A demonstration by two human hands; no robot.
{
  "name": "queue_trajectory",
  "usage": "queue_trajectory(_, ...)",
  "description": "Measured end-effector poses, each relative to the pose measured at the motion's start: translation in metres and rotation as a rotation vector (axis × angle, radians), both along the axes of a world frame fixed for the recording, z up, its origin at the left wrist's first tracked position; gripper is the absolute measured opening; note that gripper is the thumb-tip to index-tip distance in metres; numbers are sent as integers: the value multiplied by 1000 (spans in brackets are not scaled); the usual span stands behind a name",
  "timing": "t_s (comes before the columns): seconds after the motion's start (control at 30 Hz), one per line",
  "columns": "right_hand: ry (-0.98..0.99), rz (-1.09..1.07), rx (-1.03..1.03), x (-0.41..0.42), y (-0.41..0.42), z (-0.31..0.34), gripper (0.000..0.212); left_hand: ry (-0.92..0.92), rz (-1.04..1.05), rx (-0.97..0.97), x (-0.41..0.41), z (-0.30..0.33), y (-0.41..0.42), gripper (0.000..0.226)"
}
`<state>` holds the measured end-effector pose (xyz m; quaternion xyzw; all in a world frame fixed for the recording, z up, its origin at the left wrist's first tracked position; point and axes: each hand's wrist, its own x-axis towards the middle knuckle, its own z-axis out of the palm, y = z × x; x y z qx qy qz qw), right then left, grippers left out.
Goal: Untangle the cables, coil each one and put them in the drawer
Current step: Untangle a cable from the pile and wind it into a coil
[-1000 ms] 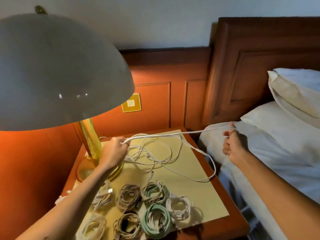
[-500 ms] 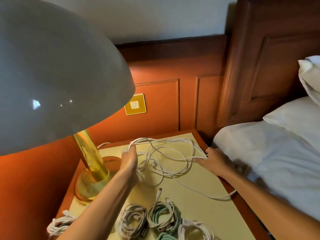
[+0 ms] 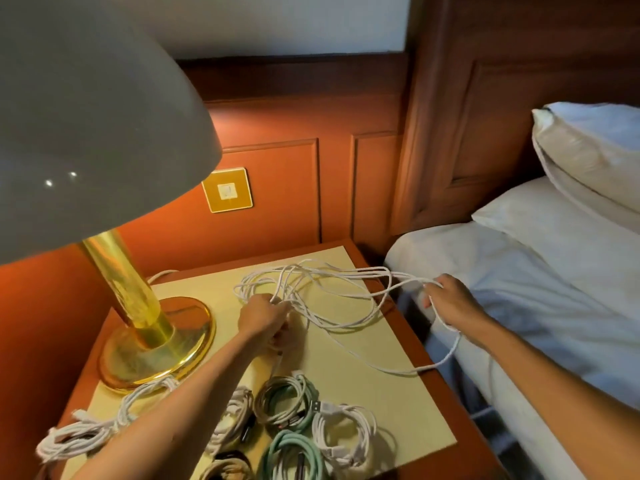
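A long white cable (image 3: 332, 289) lies in loose loops across the cream mat (image 3: 388, 393) on the wooden nightstand (image 3: 446, 386). My left hand (image 3: 265, 318) grips one bunch of its strands near the mat's middle. Off the table's right edge, over the bed, my right hand (image 3: 450, 299) holds the far ends of the loops and stretches them out. One strand sags over the nightstand's right edge. Several coiled cables (image 3: 301, 424), white, beige and mint green, lie at the front of the mat. No drawer is in view.
A brass lamp (image 3: 138, 327) with a wide grey shade (image 3: 86, 109) stands at the left and hides much of that side. Another white cable bundle (image 3: 100, 420) lies by its base. The bed (image 3: 519, 306) with pillows adjoins the nightstand on the right.
My right hand moved from the mat's right side out over the bed, pulling the loops rightward. My left hand stayed gripping the strands near the lamp. The view shifted down and right.
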<state>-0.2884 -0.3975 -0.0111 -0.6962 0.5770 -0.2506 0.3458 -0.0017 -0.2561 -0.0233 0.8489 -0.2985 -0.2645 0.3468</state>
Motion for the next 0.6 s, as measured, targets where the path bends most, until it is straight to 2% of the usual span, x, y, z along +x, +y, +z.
queue_trajectory(0.03, -78, -51, -16, -8, 0, 3, 20, -324, -156, 78, 1, -1, 0, 19)
queue_trajectory(0.07, -148, -97, -33, -16, 0, 6, 18, -521, -266, 131, 0, 1, 0, 18)
queue_trajectory(0.1, -210, -135, -50, -22, 1, 9, 16, -613, -327, 155, 1, 6, -2, 16)
queue_trajectory(0.17, -278, -166, -82, -33, 6, 16, 13, -626, -353, 113, 3, 16, -5, 16)
queue_trajectory(0.23, -317, -187, -105, -42, 15, 26, 14, -505, -303, -73, -1, 27, -10, 17)
queue_trajectory(0.37, -358, -198, -146, -51, 34, 47, 19, -151, -196, -450, -35, 63, -7, 20)
queue_trajectory(0.47, -391, -188, -184, -54, 51, 65, 12, 77, -209, -575, -62, 89, 0, 18)
queue_trajectory(0.6, -424, -189, -314, -56, 81, 90, 8, 315, -274, -607, -90, 124, 19, 27)
